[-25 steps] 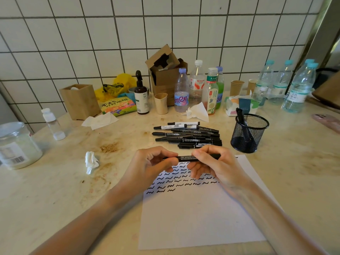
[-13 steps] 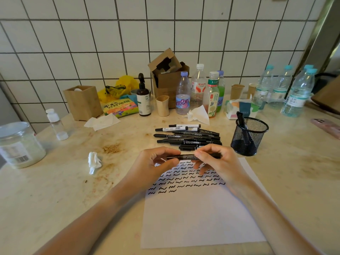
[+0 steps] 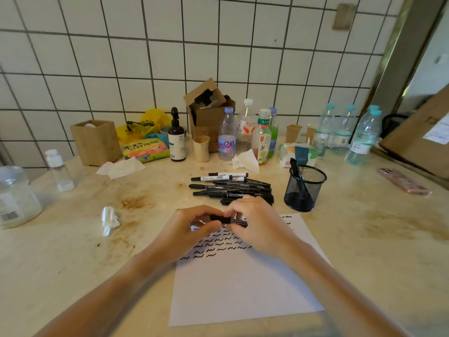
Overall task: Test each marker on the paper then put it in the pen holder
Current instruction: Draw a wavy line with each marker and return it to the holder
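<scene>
Both hands are pinching one black marker (image 3: 228, 220) crosswise just above the far end of the paper (image 3: 243, 288): left hand (image 3: 192, 229) on the cap end, right hand (image 3: 257, 224) round the barrel. My guess is the cap's going on or coming off, hard to tell which. Squiggle rows fill the far part of the sheet, with plenty of blank paper nearer. The marker pile (image 3: 233, 188) sits just beyond the hands. The mesh holder (image 3: 305, 188) is to the right with one marker inside, and the way over looks open.
</scene>
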